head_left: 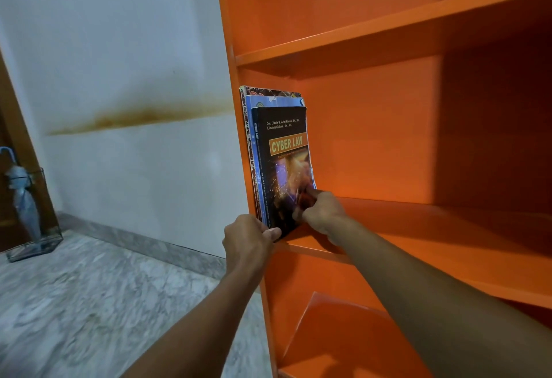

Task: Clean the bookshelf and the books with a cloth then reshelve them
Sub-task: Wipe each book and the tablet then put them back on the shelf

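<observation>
Orange bookshelf (388,34), open front, 3 shelf boards in view.

3 books (253,144) stand upright at the far left end of the middle shelf (448,228), against the left side panel with spines facing out:
- Leftmost has a patterned cover and is the tallest.
- Middle one is blue, with a torn top edge.
- Rightmost is the black CYBER LAW book (286,144), the shortest, cover facing into the shelf bay and its base on the board.

The rest of that shelf board is bare orange.

Hands:
- Left hand (249,238) is at the lower front corner of the stack. Its fingers curl round the bottoms of the spines and the thumb lies on the black cover's lower corner, so it is gripping the stack.
- Right hand (321,213) is inside the bay at the lower back part of the CYBER LAW cover, fingers curled against it. It is motion-blurred, so I cannot tell whether it pinches the cover edge or only pushes on it.
- Both forearms reach up from the bottom of the frame.

Surroundings:
- White wall (119,34) left of the shelf, with a brown horizontal stain (134,117).
- Grey marble floor (89,303).
- Folded umbrella (22,195) standing in a wire stand (44,240) at far left.
</observation>
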Tool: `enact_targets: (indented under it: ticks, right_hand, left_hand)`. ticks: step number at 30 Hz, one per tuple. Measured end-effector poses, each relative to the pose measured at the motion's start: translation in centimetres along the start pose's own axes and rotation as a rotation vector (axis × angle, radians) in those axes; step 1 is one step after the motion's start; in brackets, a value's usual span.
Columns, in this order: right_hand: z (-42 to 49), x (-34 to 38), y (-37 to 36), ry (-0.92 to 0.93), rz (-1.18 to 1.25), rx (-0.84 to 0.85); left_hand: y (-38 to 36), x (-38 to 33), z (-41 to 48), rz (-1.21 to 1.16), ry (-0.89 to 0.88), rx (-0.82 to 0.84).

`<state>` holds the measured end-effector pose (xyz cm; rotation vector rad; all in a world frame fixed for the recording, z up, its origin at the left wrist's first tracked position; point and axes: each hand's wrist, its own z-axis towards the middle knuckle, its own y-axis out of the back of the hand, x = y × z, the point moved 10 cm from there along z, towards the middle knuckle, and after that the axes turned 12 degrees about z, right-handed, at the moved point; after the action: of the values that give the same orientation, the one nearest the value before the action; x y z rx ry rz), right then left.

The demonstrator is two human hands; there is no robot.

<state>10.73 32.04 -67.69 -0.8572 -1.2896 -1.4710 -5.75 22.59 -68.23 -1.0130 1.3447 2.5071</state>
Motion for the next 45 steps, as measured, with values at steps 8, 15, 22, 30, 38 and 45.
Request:
enact_targets:
  ticks: [8,15,22,30,38,45]
  right_hand:
    - [-2.3,1.0,-0.2,0.026,-0.169,0.002]
    - [-6.8,2.6,-0.3,0.085,-0.435,-0.074]
    - [-13.8,2.5,3.3,0.095,-0.712,-0.25]
    - [-25.4,-4.9,10.7,-0.202,-0.945,-0.243]
    - [-31.4,-16.5,10.2,-0.477,-1.097,0.186]
    - [-40.4,-28.5,2.7,-0.654,-0.88,0.475]
  left_hand:
    - [1.4,-0.3,-1.0,0.098,-0.131,0.023]
    - [2.7,0.2,-3.1,0.21,-0.323,0.075]
    - [0.6,0.5,-6.2,0.265,-0.526,0.159]
    - [-7.1,-4.2,-17.8,0.337,-0.729,0.524]
    - [-13.7,-5.1,-26.5,0.385,-0.819,0.654]
    - [-20.9,3.8,-34.5,0.514,-0.753,0.913]
